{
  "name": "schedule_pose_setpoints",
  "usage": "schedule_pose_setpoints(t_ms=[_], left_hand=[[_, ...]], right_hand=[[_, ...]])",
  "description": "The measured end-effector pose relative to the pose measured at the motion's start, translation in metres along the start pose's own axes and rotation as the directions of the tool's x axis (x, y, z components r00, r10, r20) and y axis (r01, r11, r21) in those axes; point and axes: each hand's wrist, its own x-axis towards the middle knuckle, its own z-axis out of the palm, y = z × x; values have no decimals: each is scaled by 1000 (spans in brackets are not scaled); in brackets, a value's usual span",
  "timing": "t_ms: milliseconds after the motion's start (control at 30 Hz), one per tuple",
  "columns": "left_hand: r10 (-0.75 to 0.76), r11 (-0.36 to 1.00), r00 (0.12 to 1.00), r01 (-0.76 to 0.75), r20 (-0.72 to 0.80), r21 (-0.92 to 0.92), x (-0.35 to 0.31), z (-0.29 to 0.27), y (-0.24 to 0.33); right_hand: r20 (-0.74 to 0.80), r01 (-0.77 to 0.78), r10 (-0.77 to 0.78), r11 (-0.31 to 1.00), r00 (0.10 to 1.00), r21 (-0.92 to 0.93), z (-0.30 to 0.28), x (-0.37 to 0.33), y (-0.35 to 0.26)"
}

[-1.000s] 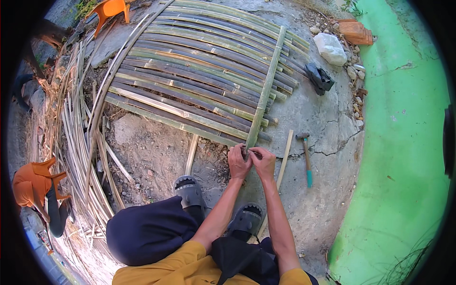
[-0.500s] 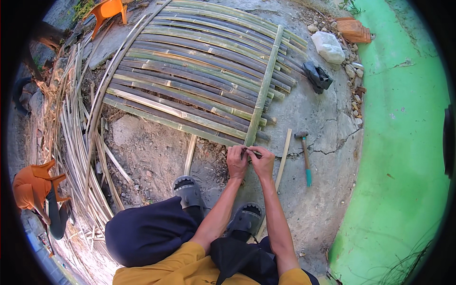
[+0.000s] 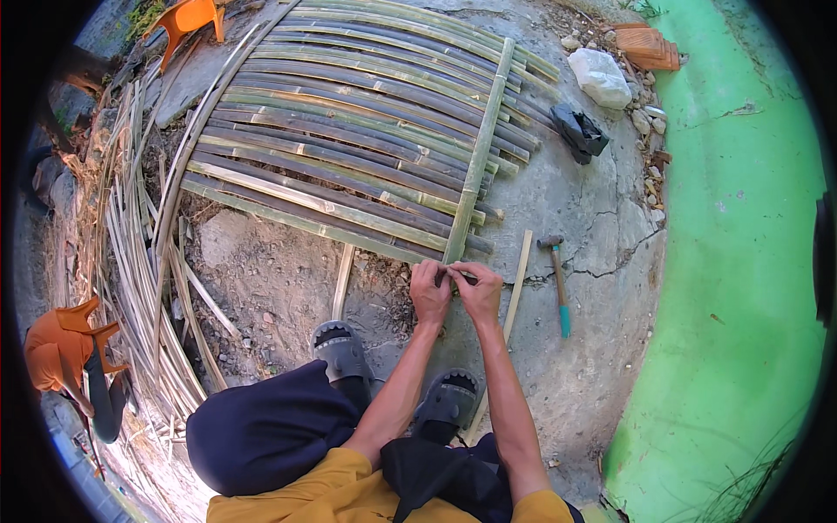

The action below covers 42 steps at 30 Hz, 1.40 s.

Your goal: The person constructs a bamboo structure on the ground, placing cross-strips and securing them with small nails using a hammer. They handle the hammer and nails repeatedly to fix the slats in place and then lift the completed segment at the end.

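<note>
At near right corner of bamboo panel [image 3: 340, 132], left hand [image 3: 431, 295] and right hand [image 3: 480, 295] were pinch-closed, contents indiscernible, at end of crosspiece [image 3: 478, 161], which lay along panel's right edge.

Both arms reach forward, bare below the elbows, the left forearm [image 3: 403, 370] slanting inward to the right and the right forearm [image 3: 510, 383] leaning inward to the left. The left hand [image 3: 431, 292] and right hand [image 3: 479, 292] meet almost tip to tip, backs upward, fingers [image 3: 468, 270] bent; how tightly they close is too small to tell. The left knee [image 3: 253, 431] is bent outward.
</note>
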Motion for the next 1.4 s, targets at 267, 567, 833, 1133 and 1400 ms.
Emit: schedule_pose_setpoints(t_ms=[267, 567, 833, 1133, 1400], left_hand=[[15, 999, 1000, -16, -11, -37, -3, 3, -12], [17, 1000, 1000, -17, -12, -5, -6, 3, -17], [20, 1000, 999, -20, -27, 0, -5, 4, -16], [32, 999, 999, -33, -12, -37, -4, 0, -13], [22, 999, 1000, -22, -3, -42, -5, 2, -12]], right_hand=[[46, 16, -15, 1000, 999, -22, -1, -1, -1], [45, 2, -1, 1000, 999, -10, 2, -6, -5], [8, 28, -28, 999, 1000, -45, 4, -4, -4], [-1, 26, -26, 999, 1000, -47, 3, -6, -4], [17, 39, -38, 996, 999, -83, -10, -1, 4]])
